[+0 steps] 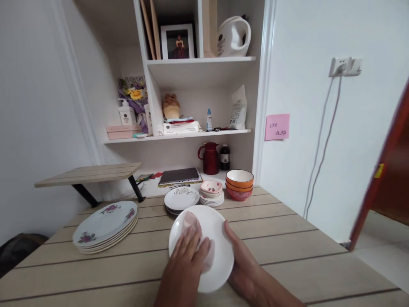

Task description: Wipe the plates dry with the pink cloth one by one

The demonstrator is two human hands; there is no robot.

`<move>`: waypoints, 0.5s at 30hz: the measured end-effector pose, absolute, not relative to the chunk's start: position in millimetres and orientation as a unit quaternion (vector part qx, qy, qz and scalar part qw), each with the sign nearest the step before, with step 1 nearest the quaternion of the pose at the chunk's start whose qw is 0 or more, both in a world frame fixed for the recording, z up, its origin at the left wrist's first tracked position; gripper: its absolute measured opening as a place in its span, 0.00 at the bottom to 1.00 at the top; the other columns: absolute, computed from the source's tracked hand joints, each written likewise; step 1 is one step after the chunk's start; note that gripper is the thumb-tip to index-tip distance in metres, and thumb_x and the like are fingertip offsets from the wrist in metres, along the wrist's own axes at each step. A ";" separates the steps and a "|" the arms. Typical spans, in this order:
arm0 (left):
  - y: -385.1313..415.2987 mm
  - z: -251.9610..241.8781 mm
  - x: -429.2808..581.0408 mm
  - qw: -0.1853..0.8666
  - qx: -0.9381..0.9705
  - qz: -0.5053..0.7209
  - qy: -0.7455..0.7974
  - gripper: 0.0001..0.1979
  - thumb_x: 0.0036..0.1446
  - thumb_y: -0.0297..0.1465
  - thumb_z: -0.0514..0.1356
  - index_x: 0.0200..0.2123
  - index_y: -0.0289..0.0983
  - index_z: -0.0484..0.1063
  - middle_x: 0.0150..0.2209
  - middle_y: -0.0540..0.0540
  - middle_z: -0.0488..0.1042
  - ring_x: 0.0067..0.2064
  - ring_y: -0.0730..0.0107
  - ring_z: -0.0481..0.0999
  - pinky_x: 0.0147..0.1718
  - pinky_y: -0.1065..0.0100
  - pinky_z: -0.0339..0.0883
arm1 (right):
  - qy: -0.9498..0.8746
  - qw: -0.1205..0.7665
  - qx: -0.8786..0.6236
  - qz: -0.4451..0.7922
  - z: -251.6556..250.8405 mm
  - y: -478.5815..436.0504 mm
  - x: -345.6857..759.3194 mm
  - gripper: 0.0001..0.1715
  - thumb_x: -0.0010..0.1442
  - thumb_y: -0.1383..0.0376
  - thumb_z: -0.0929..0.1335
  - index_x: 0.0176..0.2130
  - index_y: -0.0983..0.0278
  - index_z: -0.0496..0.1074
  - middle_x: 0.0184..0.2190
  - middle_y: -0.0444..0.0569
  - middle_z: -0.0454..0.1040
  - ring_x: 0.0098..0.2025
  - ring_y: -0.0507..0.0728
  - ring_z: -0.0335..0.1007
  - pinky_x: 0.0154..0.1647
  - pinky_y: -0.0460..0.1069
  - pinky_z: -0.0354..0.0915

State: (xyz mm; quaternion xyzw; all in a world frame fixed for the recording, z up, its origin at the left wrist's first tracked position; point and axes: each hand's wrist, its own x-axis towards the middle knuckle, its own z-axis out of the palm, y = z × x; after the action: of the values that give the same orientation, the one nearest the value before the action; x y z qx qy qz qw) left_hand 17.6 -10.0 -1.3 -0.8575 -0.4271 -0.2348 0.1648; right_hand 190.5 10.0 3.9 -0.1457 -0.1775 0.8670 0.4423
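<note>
A plain white plate (220, 238) is held tilted above the near part of the table. My right hand (244, 262) grips its right edge, thumb over the rim and the other fingers hidden underneath. A pale pink cloth (192, 222) lies bunched on the plate's upper face. My left hand (188, 258) presses it against the plate, fingers together and partly covering it. Just beyond are a stack of dark-rimmed plates (181, 197) with a leaf pattern, a pile of small dishes (211, 187) and stacked orange and red bowls (239, 183).
Large flowered oval plates (107, 224) are stacked on the left of the slatted wooden table (275, 238). A raised wooden stand (89, 174) is behind them. At the back are a closed laptop (179, 175), a red jug (210, 158) and a dark bottle (224, 157) under white shelves.
</note>
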 end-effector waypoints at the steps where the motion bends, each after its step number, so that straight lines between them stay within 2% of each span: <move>1: -7.3 -1.5 19.3 0.151 -0.851 -0.242 -0.441 0.35 0.53 0.17 0.54 0.62 0.47 0.56 0.65 0.44 0.56 0.65 0.55 0.55 0.56 0.48 0.64 | -0.186 0.435 -0.140 0.870 4.1 8.4 188.4 0.43 0.59 0.43 0.61 0.59 0.72 0.63 0.50 0.62 0.74 0.51 0.63 0.71 0.57 0.57 0.59; 5: 6.0 -4.2 35.9 0.075 -0.802 -0.318 -0.500 0.41 0.53 0.17 0.53 0.67 0.42 0.39 0.67 0.39 0.48 0.66 0.58 0.51 0.59 0.50 0.59 | -0.206 0.417 -0.123 0.876 6.9 5.2 184.5 0.44 0.58 0.41 0.60 0.58 0.72 0.64 0.51 0.62 0.74 0.51 0.64 0.71 0.57 0.56 0.58; 7: 11.2 -5.3 48.1 0.043 -0.777 -0.350 -0.521 0.42 0.53 0.18 0.53 0.67 0.39 0.36 0.68 0.37 0.46 0.66 0.57 0.50 0.60 0.51 0.58 | -0.205 0.421 -0.118 0.876 8.0 5.0 184.5 0.43 0.59 0.42 0.60 0.59 0.72 0.64 0.50 0.61 0.74 0.51 0.63 0.71 0.58 0.55 0.57; 10: 13.7 -4.8 68.0 0.023 -0.783 -0.336 -0.523 0.38 0.53 0.19 0.53 0.66 0.37 0.43 0.68 0.37 0.44 0.66 0.54 0.49 0.60 0.52 0.59 | -0.196 0.418 -0.121 0.879 8.7 4.5 184.8 0.41 0.59 0.44 0.61 0.58 0.72 0.65 0.48 0.60 0.76 0.51 0.62 0.71 0.58 0.54 0.57; 12: 11.8 -3.5 79.3 0.028 -0.796 -0.314 -0.517 0.34 0.54 0.19 0.50 0.64 0.36 0.50 0.67 0.38 0.46 0.66 0.54 0.50 0.59 0.51 0.59 | -0.183 0.414 -0.116 0.884 9.4 3.5 185.0 0.41 0.59 0.44 0.62 0.56 0.72 0.66 0.47 0.59 0.77 0.52 0.61 0.70 0.58 0.53 0.57; 15: 5.6 -1.9 87.4 0.055 -0.812 -0.288 -0.504 0.31 0.56 0.17 0.46 0.63 0.34 0.53 0.66 0.38 0.52 0.65 0.54 0.51 0.58 0.51 0.61 | -0.157 0.413 -0.102 0.891 10.7 2.3 186.4 0.38 0.59 0.45 0.62 0.54 0.71 0.68 0.48 0.58 0.76 0.54 0.60 0.68 0.59 0.52 0.56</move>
State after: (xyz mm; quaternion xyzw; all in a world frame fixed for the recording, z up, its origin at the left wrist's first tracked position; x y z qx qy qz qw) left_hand 87.4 5.6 -1.9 -0.8120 -0.5044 -0.2885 0.0548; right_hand 186.4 2.3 10.7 -0.1016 -0.1574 0.8913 0.4128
